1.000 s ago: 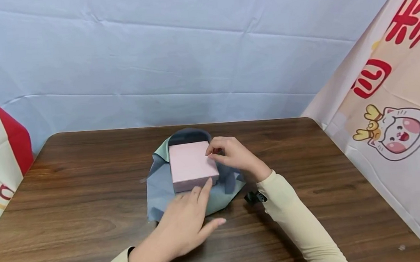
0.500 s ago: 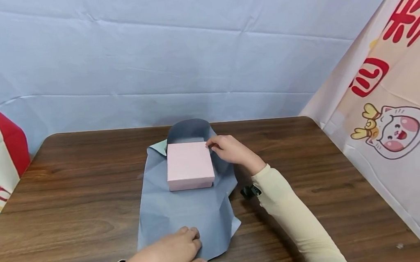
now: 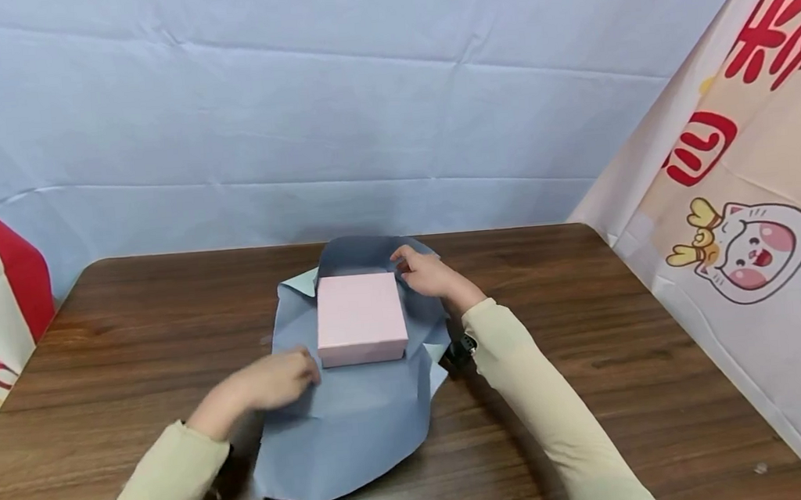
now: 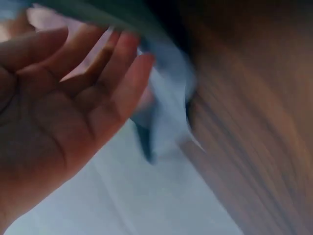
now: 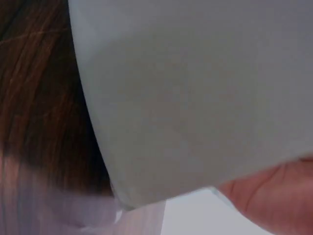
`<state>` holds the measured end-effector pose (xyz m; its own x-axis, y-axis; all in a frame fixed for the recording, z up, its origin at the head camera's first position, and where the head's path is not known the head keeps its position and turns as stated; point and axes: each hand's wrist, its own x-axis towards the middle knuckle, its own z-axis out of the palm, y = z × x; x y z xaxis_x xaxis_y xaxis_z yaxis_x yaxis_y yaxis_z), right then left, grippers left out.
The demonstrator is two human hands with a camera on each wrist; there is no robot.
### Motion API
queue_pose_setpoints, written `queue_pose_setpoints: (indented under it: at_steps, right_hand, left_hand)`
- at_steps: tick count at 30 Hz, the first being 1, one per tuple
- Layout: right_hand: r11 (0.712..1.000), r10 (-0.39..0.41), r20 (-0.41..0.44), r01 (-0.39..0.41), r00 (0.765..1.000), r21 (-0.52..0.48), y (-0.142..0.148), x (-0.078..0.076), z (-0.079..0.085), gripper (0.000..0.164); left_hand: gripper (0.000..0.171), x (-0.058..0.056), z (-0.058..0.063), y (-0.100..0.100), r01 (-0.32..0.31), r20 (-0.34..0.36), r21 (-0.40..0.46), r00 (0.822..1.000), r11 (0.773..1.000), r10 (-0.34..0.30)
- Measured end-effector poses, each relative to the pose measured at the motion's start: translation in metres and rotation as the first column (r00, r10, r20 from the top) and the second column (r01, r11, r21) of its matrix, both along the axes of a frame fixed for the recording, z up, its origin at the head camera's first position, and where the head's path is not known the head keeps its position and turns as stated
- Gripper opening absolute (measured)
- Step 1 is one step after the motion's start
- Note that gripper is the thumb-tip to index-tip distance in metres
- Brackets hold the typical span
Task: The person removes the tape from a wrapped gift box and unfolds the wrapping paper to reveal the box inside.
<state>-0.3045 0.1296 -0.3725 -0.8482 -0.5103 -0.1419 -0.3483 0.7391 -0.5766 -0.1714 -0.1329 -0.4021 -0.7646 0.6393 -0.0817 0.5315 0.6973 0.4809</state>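
A pale pink square box (image 3: pixel 360 312) with a lid sits on a sheet of blue-grey wrapping paper (image 3: pixel 346 450) on the table. Behind the box the paper curls up into a flap (image 3: pixel 354 253). My left hand (image 3: pixel 273 382) is over the paper's left side, front-left of the box; in the left wrist view its fingers are loosely bent and grip nothing. My right hand (image 3: pixel 426 270) is beside the box's back right corner, bent fingers against or near the raised flap. In the right wrist view paper (image 5: pixel 195 98) hides most of that hand's fingers.
The brown wooden table (image 3: pixel 167 339) extends on both sides of the paper. A light blue cloth backdrop (image 3: pixel 291 117) hangs behind its far edge. At the right hangs a printed banner (image 3: pixel 753 246). A small black device (image 3: pixel 460 351) is at the right wrist.
My left hand has left the paper's front edge and moved up and left; that front part, folded back a second ago, now lies spread forward. My right hand has shifted slightly off the box corner.
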Motion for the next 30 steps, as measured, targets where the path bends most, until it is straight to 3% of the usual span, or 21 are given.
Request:
queue_pose_setpoints:
  at_steps: [3, 5, 8, 11, 15, 21, 25, 30]
  right_hand:
    - [0.999, 0.018, -0.084, -0.021, 0.996, -0.027, 0.002, 0.001, -0.004, 0.029]
    - [0.998, 0.022, -0.148, -0.029, 0.989, -0.047, 0.003, 0.003, -0.005, 0.023]
    - [0.998, 0.013, -0.193, -0.024, 0.981, -0.054, 0.003, 0.009, -0.006, 0.018]
    - [1.0, 0.013, -0.163, -0.015, 0.987, -0.013, 0.004, 0.012, -0.006, 0.02]
    - [0.993, 0.065, -0.114, -0.053, 0.991, 0.105, 0.006, 0.01, -0.009, 0.028]
    - [0.986, 0.078, -0.018, -0.074, 0.997, 0.147, 0.007, -0.001, -0.023, 0.045]
    - [0.969, 0.126, -0.033, -0.116, 0.991, 0.218, 0.01, -0.008, -0.032, 0.048]
    - [0.947, 0.167, 0.003, -0.161, 0.986, 0.277, 0.015, -0.012, -0.034, 0.061]
  left_hand:
    - [0.025, -0.027, -0.007, -0.006, -0.091, -0.038, -0.027, 0.995, 0.996, 0.089]
    - [0.036, -0.043, -0.012, -0.008, -0.149, -0.038, -0.035, 0.988, 0.988, 0.148]
    - [0.061, -0.061, -0.017, -0.01, -0.242, 0.031, -0.04, 0.969, 0.969, 0.243]
    - [0.072, -0.076, -0.019, -0.011, -0.309, 0.097, -0.048, 0.945, 0.95, 0.312]
    - [0.075, -0.09, -0.021, -0.01, -0.351, 0.164, -0.046, 0.921, 0.935, 0.354]
    - [0.076, -0.095, -0.023, -0.008, -0.408, 0.244, -0.035, 0.882, 0.912, 0.404]
    - [0.069, -0.095, -0.024, -0.008, -0.387, 0.194, -0.069, 0.899, 0.919, 0.393]
    - [0.062, -0.098, -0.028, -0.013, -0.351, 0.007, -0.158, 0.934, 0.923, 0.356]
